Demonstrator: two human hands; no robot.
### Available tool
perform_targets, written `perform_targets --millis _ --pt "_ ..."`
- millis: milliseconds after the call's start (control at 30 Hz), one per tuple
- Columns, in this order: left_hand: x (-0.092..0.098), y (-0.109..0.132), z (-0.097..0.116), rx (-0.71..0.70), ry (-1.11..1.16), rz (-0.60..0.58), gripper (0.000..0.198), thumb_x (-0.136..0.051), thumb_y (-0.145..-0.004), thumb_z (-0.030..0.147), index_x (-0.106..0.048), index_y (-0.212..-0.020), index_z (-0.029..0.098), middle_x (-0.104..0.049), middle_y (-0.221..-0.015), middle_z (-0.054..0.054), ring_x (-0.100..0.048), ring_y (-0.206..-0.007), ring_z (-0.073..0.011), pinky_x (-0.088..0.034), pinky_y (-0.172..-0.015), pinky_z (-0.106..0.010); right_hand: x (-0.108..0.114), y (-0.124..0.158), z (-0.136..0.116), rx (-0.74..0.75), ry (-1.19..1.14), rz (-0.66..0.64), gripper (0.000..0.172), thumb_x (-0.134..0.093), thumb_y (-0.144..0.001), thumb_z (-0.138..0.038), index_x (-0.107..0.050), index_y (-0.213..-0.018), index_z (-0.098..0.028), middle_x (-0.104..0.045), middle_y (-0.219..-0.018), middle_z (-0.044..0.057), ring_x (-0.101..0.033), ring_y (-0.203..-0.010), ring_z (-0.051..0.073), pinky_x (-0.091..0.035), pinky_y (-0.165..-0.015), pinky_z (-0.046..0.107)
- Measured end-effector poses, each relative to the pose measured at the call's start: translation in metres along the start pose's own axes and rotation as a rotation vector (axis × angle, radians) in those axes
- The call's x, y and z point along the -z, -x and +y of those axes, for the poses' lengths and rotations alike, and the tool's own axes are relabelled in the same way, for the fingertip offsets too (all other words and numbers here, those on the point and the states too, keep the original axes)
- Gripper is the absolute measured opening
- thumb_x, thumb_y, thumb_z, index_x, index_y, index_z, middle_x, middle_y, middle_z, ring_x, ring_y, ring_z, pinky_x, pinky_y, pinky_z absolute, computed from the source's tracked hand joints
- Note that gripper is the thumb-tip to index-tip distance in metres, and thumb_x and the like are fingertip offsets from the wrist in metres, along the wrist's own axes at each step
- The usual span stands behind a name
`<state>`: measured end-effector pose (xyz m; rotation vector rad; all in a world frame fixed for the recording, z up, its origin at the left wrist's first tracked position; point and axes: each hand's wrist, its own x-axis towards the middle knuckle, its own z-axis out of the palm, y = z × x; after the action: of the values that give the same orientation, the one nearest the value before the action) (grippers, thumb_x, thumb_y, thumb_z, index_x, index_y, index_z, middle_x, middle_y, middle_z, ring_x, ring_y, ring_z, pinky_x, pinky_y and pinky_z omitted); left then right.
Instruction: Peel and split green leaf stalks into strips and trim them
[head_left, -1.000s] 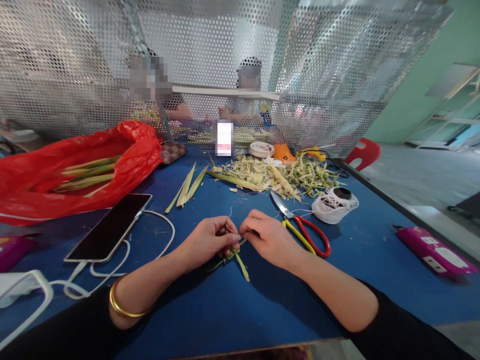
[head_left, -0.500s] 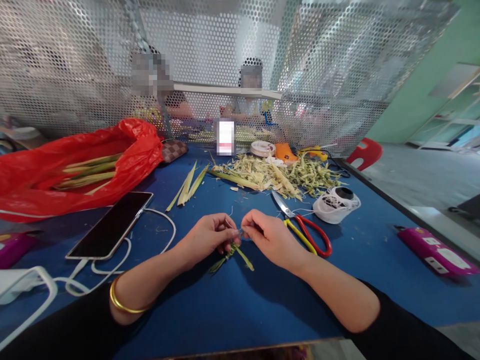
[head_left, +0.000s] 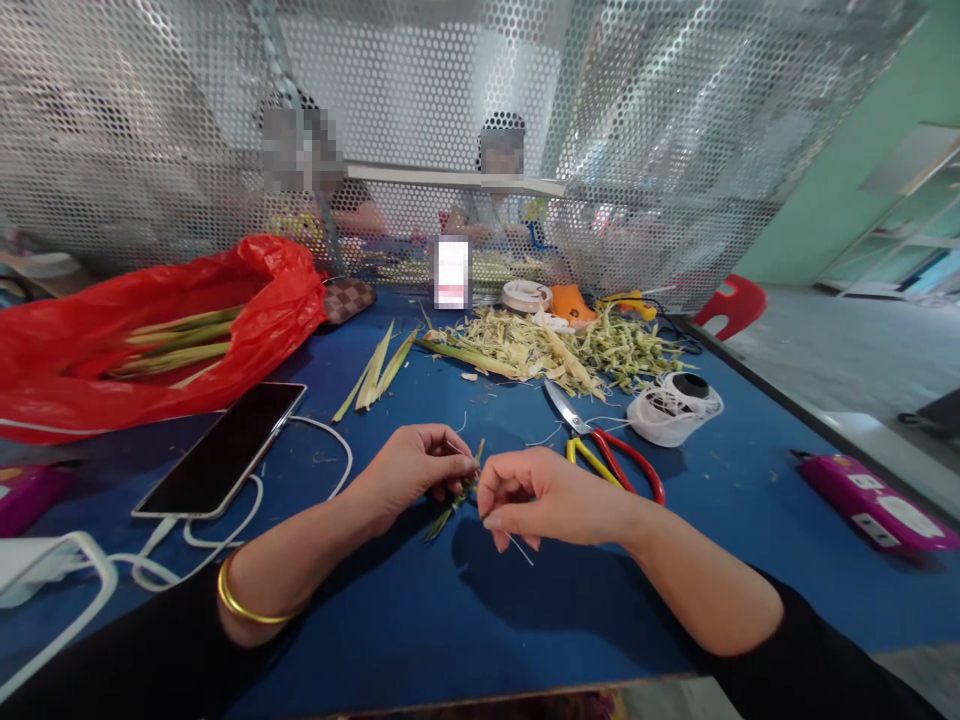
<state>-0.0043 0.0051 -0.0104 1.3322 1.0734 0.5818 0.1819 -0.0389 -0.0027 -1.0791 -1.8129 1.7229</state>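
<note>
My left hand (head_left: pixel 424 465) pinches a small bunch of green leaf strips (head_left: pixel 450 508), partly hidden beneath its fingers. Close beside it, my right hand (head_left: pixel 544 497) is closed on a thin white thread (head_left: pixel 523 550), whose loose end hangs below the fingertips. Just beyond my right hand lie scissors (head_left: pixel 592 435) with one red and one yellow handle, blades partly open. A white spool of thread (head_left: pixel 675 410) stands to their right, with thread trailing toward the scissors.
A heap of shredded leaf pieces (head_left: pixel 555 350) spreads across the back, with longer strips (head_left: pixel 379 370) to its left. A red plastic bag (head_left: pixel 285 280), a dark phone (head_left: pixel 225 450) and white cables lie left. A purple packet (head_left: pixel 874 500) sits right; a perforated screen (head_left: pixel 420 90) stands behind.
My right hand has come down and toward me, its fingers now around the thread with an end trailing. The leaf strips have turned in my left hand, which has barely moved.
</note>
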Motion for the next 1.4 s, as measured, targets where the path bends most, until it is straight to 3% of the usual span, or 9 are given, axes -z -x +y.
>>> perform_targets --millis 133,200,267,367,467,600,833,1167,1400 --pt "0.0 0.0 0.0 0.0 0.0 -0.006 0.015 -0.07 -0.064 0.026 -0.06 -0.069 0.016 -0.057 -0.051 0.004 -0.052 -0.048 -0.0089 -0.037 -0.046 -0.02 0.0 0.0 -0.001 -0.038 0.051 -0.012 0.006 -0.056 -0.08 -0.019 -0.053 -0.084 -0.018 -0.062 -0.061 -0.003 -0.05 -0.044 0.007 -0.042 -0.045 0.019" --pt "0.0 0.001 0.0 -0.008 -0.025 -0.013 0.014 -0.069 -0.064 0.025 -0.06 -0.069 0.016 -0.057 -0.051 0.004 -0.052 -0.049 -0.0092 -0.037 -0.046 -0.02 0.0 -0.002 0.0 -0.011 0.169 0.17 0.009 -0.054 -0.084 -0.027 -0.052 -0.084 -0.019 -0.058 -0.055 -0.005 -0.045 -0.041 0.007 -0.036 -0.043 0.02" --pt "-0.001 0.001 -0.001 -0.017 -0.077 -0.017 0.015 -0.07 -0.064 0.025 -0.06 -0.069 0.016 -0.058 -0.052 0.004 -0.053 -0.049 -0.0096 -0.037 -0.045 -0.02 0.001 -0.005 0.003 0.086 0.368 0.465 0.011 -0.053 -0.087 -0.03 -0.052 -0.085 -0.02 -0.053 -0.053 -0.006 -0.045 -0.045 0.009 -0.036 -0.047 0.022" --pt "0.0 0.0 -0.001 -0.051 -0.145 -0.047 0.015 -0.07 -0.065 0.026 -0.061 -0.07 0.016 -0.059 -0.054 0.004 -0.053 -0.051 -0.0096 -0.037 -0.047 -0.02 0.001 -0.01 0.009 0.265 0.544 0.669 0.014 -0.058 -0.083 -0.021 -0.056 -0.097 -0.02 -0.062 -0.08 0.001 -0.057 -0.07 0.014 -0.044 -0.064 0.026" --pt "0.0 -0.001 -0.003 -0.093 -0.172 -0.068 0.012 -0.069 -0.066 0.024 -0.061 -0.069 0.016 -0.058 -0.054 0.004 -0.052 -0.051 -0.0089 -0.037 -0.048 -0.019 0.0 -0.015 0.017 0.345 0.514 0.562 0.028 -0.057 -0.081 -0.01 -0.058 -0.106 -0.021 -0.063 -0.106 0.005 -0.058 -0.097 0.017 -0.045 -0.084 0.03" --pt "0.001 -0.002 -0.005 -0.15 -0.228 -0.054 0.01 -0.067 -0.067 0.023 -0.062 -0.069 0.015 -0.059 -0.056 0.002 -0.051 -0.054 -0.0093 -0.038 -0.051 -0.02 -0.001 -0.021 0.025 0.319 0.555 0.427 0.021 -0.056 -0.08 -0.004 -0.063 -0.092 -0.021 -0.068 -0.089 0.002 -0.06 -0.089 0.017 -0.045 -0.08 0.03" --pt "0.0 0.003 -0.006 -0.26 -0.446 0.072 0.008 -0.063 -0.07 0.024 -0.065 -0.071 0.017 -0.058 -0.058 0.003 -0.047 -0.053 -0.0092 -0.034 -0.05 -0.021 -0.001 -0.02 0.026 0.311 0.501 0.457 0.023 -0.055 -0.08 -0.003 -0.061 -0.093 -0.021 -0.067 -0.083 0.0 -0.062 -0.08 0.014 -0.045 -0.073 0.025" --pt "-0.001 -0.002 -0.009 -0.186 -0.259 0.022 0.009 -0.065 -0.068 0.023 -0.061 -0.069 0.015 -0.053 -0.054 0.005 -0.044 -0.052 -0.008 -0.033 -0.049 -0.02 0.002 -0.019 0.024 0.269 0.528 0.435 0.033 -0.056 -0.076 -0.001 -0.059 -0.1 -0.023 -0.068 -0.081 -0.002 -0.063 -0.077 0.014 -0.045 -0.071 0.025" --pt "-0.002 0.002 -0.011 -0.337 -0.581 0.138 0.007 -0.058 -0.072 0.017 -0.065 -0.07 0.018 -0.061 -0.06 0.004 -0.051 -0.056 -0.0099 -0.036 -0.053 -0.021 0.0 -0.02 0.026 0.252 0.49 0.439 0.032 -0.058 -0.077 -0.004 -0.056 -0.104 -0.022 -0.068 -0.079 -0.002 -0.064 -0.077 0.015 -0.046 -0.072 0.026"
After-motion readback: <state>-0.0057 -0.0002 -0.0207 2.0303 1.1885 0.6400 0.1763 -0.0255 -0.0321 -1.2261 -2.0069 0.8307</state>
